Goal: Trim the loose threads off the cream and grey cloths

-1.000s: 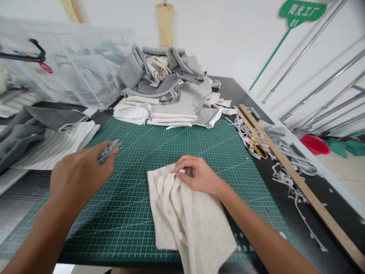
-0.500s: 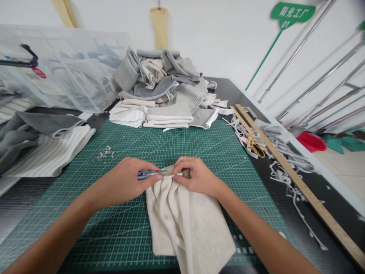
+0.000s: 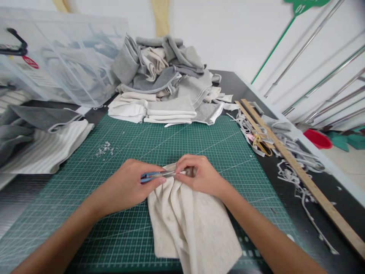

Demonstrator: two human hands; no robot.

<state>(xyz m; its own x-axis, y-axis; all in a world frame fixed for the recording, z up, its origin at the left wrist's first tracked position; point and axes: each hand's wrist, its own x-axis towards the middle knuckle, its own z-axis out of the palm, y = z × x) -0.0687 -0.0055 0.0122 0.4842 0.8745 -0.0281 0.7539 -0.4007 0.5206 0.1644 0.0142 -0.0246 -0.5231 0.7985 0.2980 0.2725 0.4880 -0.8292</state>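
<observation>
A pair of thread snips with blue handles (image 3: 147,176) is gripped between the thumb and fingers of my left hand (image 3: 132,184). Its metal blades point right and lie at the top edge of a cream cloth (image 3: 208,224), close to the fingertips of my right hand (image 3: 203,175). That hand is closed in a pinch on the cloth's gathered edge. Below both hands the cloth falls in folds over the green cutting mat (image 3: 114,236) towards me. Whether the blades are around a thread is too small to tell.
Folded grey and cream cloths (image 3: 171,91) are piled at the back. A clear plastic box (image 3: 71,57) stands behind striped cloth (image 3: 54,148) on the left. Small scraps (image 3: 105,149) dot the mat. A long wooden ruler (image 3: 299,175), gold-handled scissors (image 3: 261,146) and tangled trimmings (image 3: 291,175) lie right.
The snips in my left hand have moved slightly right, nearer my right fingertips, and more of the blades shows. My right hand still pinches the cloth. The whole view has shifted a little.
</observation>
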